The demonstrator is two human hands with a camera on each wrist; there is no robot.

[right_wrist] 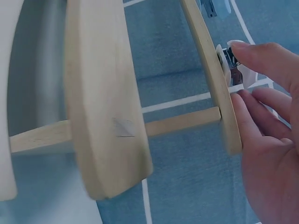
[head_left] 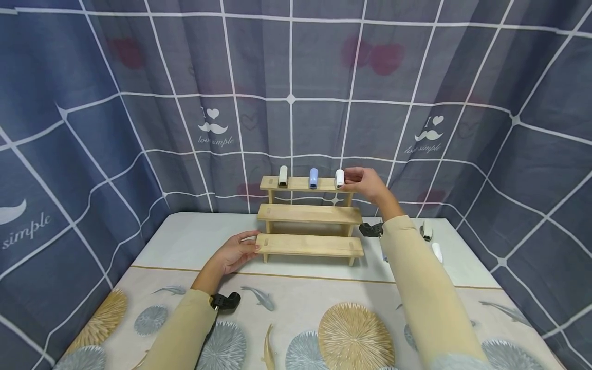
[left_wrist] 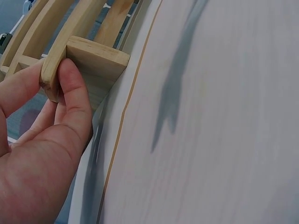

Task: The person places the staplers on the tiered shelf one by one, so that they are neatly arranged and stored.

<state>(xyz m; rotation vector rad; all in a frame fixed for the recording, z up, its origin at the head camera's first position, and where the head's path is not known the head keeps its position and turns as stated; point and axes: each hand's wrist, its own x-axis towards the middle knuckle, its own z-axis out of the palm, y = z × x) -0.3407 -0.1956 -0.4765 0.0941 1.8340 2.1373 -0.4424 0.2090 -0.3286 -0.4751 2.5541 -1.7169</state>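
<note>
Standing at the right end of the top shelf, the white stapler (head_left: 339, 178) is pinched between the thumb and curled fingers of the right hand (head_left: 365, 183); the thumb presses its upper side. The top shelf belongs to a three-step wooden rack (head_left: 311, 214). The left hand (head_left: 235, 252) grips the left end of the bottom shelf, thumb on one face and fingers curled against the other.

Two further units share the top shelf: a blue stapler (head_left: 313, 178) at mid-length and a beige stapler (head_left: 283, 176) near the left end. All three are spaced apart.

To the right of the rack, beyond the right sleeve (head_left: 425, 288), a second beige stapler (head_left: 426, 230) and a second white stapler (head_left: 437, 252) lie on the cloth (head_left: 296, 298). A blue item (head_left: 385, 256) is mostly hidden by the same sleeve. The cloth bears fish and round motifs. A gridded curtain (head_left: 259, 61) encloses the table at the back and sides.
</note>
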